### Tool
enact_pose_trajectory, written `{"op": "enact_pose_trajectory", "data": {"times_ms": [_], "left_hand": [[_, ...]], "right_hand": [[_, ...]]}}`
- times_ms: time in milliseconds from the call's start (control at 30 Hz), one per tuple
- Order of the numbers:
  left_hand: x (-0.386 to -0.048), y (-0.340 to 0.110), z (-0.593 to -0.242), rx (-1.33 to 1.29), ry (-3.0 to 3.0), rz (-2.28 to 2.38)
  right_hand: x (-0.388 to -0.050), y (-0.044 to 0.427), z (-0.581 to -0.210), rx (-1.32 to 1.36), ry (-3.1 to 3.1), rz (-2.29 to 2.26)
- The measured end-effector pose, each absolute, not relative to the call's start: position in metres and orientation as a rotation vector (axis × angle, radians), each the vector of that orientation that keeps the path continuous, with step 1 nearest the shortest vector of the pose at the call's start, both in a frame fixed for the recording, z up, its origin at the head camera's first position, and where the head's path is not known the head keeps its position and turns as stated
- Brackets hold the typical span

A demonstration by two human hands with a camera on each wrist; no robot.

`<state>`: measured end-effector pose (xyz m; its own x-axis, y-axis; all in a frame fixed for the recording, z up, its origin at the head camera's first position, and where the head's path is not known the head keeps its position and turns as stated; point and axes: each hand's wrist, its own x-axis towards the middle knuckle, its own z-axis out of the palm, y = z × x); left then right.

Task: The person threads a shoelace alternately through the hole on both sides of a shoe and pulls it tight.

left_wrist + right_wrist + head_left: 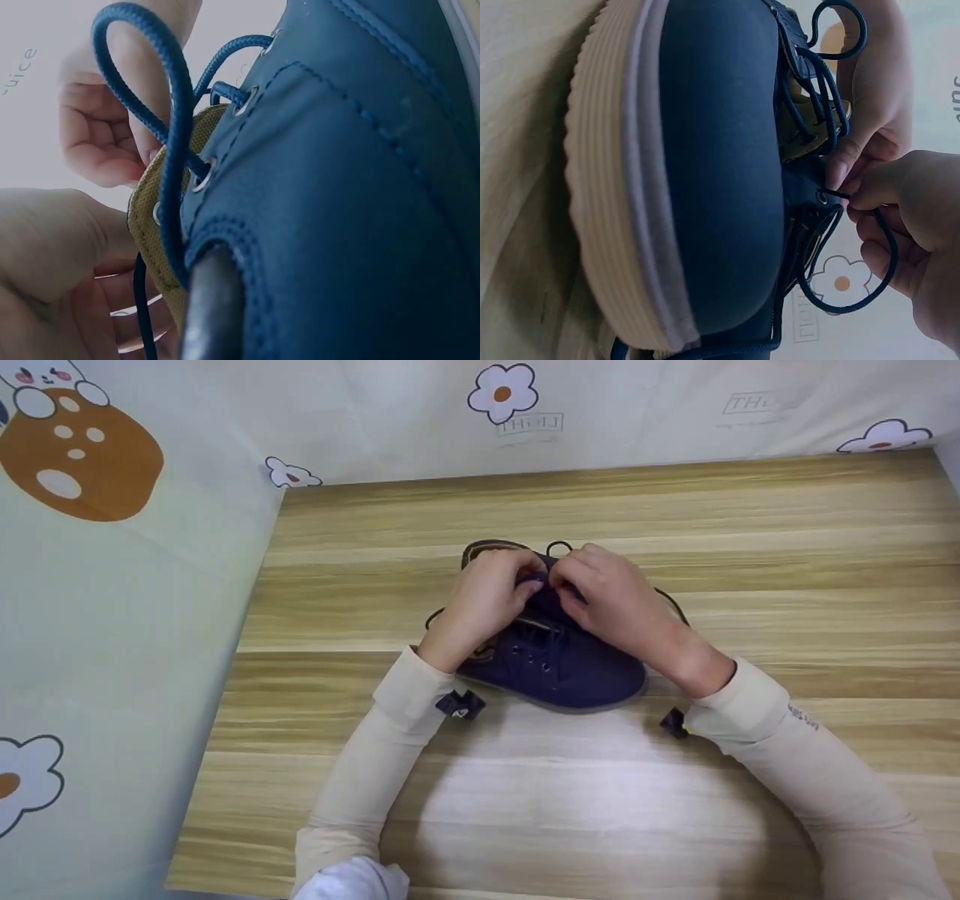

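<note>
Navy rear shoe is positioned on the desk, at 12 o'clock from the front shoe, whose toe is directed toward 3 o'clock. The rear shoe's eyelet edge is pinched by the left hand, fingers nearly closed. Toward 3 o'clock, the lace is pinched by the right hand, fingers likewise curled.

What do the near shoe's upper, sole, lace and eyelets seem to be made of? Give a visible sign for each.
Upper: perhaps leather or a lookalike, matte; the surface is smooth and stitched.
Sole: likely rubber, dull; its edge is ridged.
Lace: probably textile cord, matte; a braided weave shows.
Eyelets: likely metal; pale, shiny rings.
</note>
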<state>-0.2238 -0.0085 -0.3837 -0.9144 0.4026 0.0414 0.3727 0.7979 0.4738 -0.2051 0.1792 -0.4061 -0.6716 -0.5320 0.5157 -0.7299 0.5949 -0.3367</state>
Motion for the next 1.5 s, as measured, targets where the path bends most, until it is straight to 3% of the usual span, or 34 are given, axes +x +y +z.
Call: {"op": "enact_pose_trajectory", "data": {"times_ms": [1067,1367,1500], "left_hand": [[-0.223,-0.011,-0.386,0.644,2.916,0.787],[-0.222,-0.013,-0.386,0.718,2.937,0.814],[-0.222,-0.012,-0.385,0.732,2.956,0.822]], "right_hand": [[-0.201,0.170,-0.416,1.001,-2.507,0.730],[-0.216,0.189,-0.410,0.688,-2.524,1.024],[-0.223,0.195,-0.411,0.727,-2.667,0.992]]}}
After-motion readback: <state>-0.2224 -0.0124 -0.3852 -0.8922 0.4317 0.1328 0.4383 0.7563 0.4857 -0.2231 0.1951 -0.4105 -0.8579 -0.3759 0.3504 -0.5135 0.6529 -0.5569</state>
